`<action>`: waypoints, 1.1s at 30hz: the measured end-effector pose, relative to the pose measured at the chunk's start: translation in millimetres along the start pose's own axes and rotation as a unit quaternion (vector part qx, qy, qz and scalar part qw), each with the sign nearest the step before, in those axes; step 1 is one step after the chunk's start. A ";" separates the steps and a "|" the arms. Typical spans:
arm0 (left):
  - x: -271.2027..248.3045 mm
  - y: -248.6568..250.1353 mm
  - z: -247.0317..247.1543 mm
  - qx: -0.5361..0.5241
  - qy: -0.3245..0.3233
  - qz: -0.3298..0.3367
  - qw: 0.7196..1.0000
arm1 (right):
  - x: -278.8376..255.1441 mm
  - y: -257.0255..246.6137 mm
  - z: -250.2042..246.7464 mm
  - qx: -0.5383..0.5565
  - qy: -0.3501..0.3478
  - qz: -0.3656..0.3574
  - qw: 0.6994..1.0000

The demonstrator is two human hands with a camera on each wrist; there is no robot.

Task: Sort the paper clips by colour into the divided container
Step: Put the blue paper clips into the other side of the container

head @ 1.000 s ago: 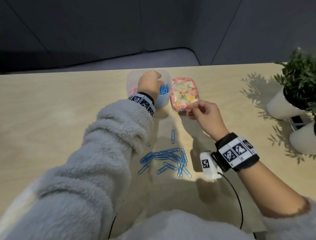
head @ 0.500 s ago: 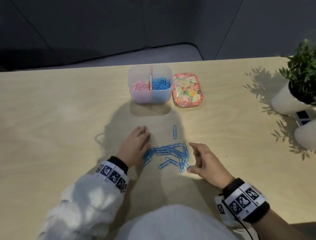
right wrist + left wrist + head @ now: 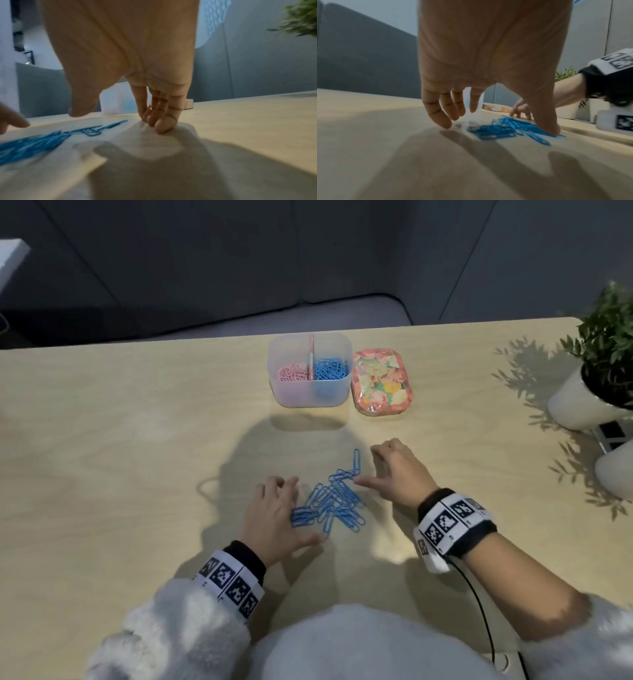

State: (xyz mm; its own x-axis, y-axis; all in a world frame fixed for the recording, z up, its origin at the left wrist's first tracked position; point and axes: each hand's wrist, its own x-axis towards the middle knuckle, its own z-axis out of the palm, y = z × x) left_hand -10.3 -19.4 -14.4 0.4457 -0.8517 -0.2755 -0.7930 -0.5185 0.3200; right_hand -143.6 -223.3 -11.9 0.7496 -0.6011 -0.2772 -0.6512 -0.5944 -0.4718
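Note:
A heap of blue paper clips (image 3: pixel 332 501) lies on the wooden table (image 3: pixel 120 440) between my two hands. My left hand (image 3: pixel 274 508) rests spread on the heap's left side, thumb (image 3: pixel 546 125) touching the clips (image 3: pixel 506 128), fingers relaxed. My right hand (image 3: pixel 390 470) stands on its fingertips (image 3: pixel 163 124) at the heap's right side, thumb stretched toward the clips (image 3: pixel 34 142). Neither hand holds a clip. The clear divided container (image 3: pixel 310 395) stands further back, pink clips (image 3: pixel 291 373) in its left half, blue clips (image 3: pixel 330 368) in its right half.
A flowered lid (image 3: pixel 382 383) lies just right of the container. White plant pots (image 3: pixel 582 402) with green leaves stand at the table's right edge. A cable (image 3: pixel 479 607) runs from my right wrist toward my body.
My left hand came back from the container to the loose clips. My right hand left the lid and came down beside them. The scattered blue clips are pushed into a tighter heap.

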 end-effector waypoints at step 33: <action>35.3 13.2 -7.9 -0.119 0.007 0.013 0.993 | 31.0 -34.4 -25.9 0.213 -0.026 -0.030 0.976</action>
State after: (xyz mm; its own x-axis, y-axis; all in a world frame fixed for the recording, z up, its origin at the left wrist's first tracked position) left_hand -1.8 -56.9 -12.7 0.4338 -0.8653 -0.2514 -0.6843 -0.4978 0.5328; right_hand -101.0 -235.3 17.3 0.7976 -0.5370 -0.2747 -0.5053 -0.3463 -0.7904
